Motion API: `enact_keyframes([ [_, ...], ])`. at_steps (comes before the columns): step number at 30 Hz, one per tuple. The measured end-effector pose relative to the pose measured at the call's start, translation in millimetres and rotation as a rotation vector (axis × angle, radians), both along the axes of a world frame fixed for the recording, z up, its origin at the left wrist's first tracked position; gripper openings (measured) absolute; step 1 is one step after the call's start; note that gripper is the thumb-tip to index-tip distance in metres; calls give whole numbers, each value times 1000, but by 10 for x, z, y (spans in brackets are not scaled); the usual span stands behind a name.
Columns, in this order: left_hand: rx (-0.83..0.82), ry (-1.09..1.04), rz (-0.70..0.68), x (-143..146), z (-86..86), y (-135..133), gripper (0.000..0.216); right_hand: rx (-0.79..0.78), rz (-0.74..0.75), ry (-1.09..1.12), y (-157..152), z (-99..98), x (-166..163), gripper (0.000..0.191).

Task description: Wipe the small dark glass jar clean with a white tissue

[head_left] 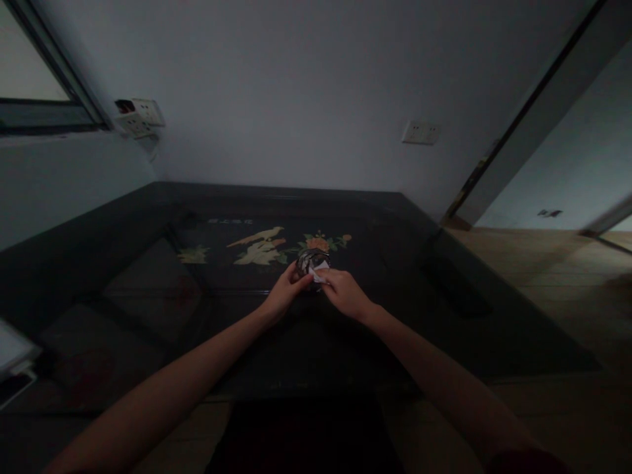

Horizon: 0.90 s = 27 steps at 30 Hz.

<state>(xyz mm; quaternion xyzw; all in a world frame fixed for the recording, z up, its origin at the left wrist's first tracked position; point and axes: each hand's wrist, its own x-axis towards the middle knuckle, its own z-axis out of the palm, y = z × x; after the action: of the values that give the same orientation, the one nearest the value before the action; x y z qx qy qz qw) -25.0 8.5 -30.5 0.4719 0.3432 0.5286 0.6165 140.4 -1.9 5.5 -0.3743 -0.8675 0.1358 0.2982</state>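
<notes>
My left hand (285,288) is closed around the left side of a small round, dark, shiny object (312,255), its thumb at the near edge. It looks like glass or polished metal; the dim light hides its exact kind. In my right hand (346,294), a white piece of tissue or paper (321,268) is pinched and pressed against the object's near right side. Both hands are just above or on the dark, glossy table (390,230), in front of its bird-and-flower picture. I cannot tell whether the object rests on the tabletop.
The table's far edge meets a pale wall with sockets (421,132) on the right and more sockets (141,118) in the left corner. A long dark item (457,286) lies on the right of the table. A white object (14,349) stands at the left edge.
</notes>
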Motion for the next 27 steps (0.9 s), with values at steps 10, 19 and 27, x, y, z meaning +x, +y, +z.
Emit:
enact_keyframes([
  [10, -109, -143, -12, -1, 94, -59, 40, 80, 34, -18, -12, -14, 4, 42],
  [19, -210, -283, -18, -50, 91, 8, 28, 269, -18, -32, -21, 48, 80, 48],
  [27, -231, -305, 19, -5, 83, -15, 27, 351, 25, -391, -53, -35, -101, 36],
])
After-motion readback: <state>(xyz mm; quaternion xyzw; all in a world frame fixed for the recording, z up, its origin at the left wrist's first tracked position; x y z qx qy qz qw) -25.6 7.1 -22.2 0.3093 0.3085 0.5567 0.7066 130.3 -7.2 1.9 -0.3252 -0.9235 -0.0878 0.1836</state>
